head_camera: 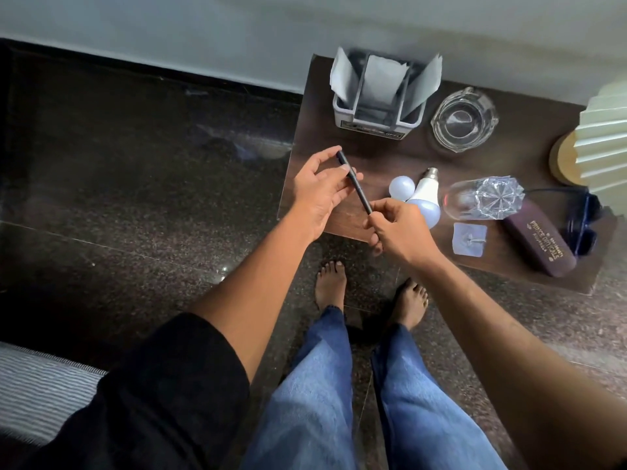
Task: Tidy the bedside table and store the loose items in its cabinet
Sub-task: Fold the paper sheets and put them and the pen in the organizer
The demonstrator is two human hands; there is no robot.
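We hold a black pen (pixel 354 181) above the near corner of the worktop (pixel 390 154), our left hand (pixel 320 191) loosely curled on its upper end and our right hand (pixel 397 228) pinching the lower tip, likely capping it before storage. Bulbs (pixel 415 195), a tumbler (pixel 481 197) and a spectacle case (pixel 539 244) lie loose; the cabinet is out of view and the lamp (pixel 597 130) is cropped.
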